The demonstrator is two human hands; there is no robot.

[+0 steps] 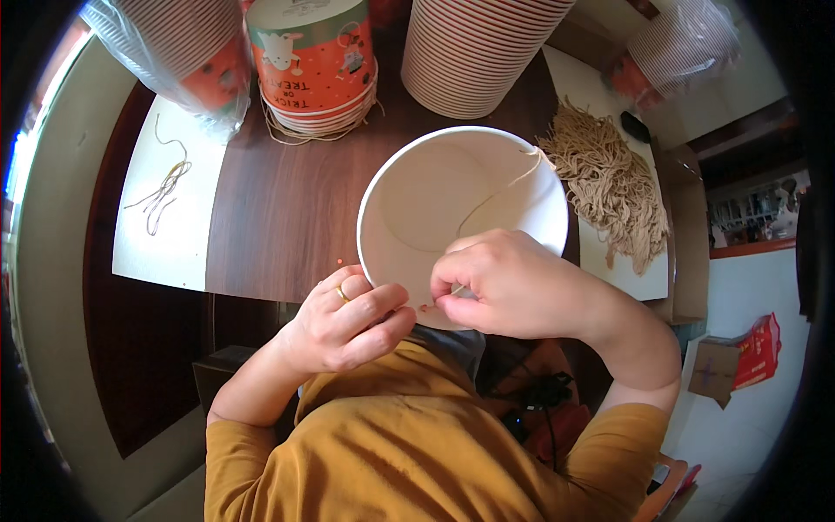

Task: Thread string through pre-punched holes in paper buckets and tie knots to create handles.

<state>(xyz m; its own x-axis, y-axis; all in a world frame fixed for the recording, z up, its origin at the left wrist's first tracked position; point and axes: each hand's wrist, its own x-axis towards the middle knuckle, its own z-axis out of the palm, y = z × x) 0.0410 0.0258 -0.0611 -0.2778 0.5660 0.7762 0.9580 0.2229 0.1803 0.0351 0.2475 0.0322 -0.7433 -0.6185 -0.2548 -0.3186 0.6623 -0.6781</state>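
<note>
A white-lined paper bucket (417, 187) tilts toward me at the table's near edge, its open mouth facing up at me. My left hand (352, 317) is closed on its near-left rim, fingers curled. Inside the mouth, my right hand (509, 283) pinches a thin twine cord (487, 202) between thumb and forefinger. The cord runs from a knot at the far-right rim down to those fingers. A small reddish spot (425, 308) shows on the near inner wall between my hands; whether it is a hole I cannot tell.
A heap of loose beige cords (609, 178) lies at right. Behind stand orange printed buckets with cord handles (313, 65) and a tall bucket stack (474, 56). Plastic-wrapped stacks (187, 52) flank the table. Some cords (170, 178) lie on a white sheet (165, 244) at left.
</note>
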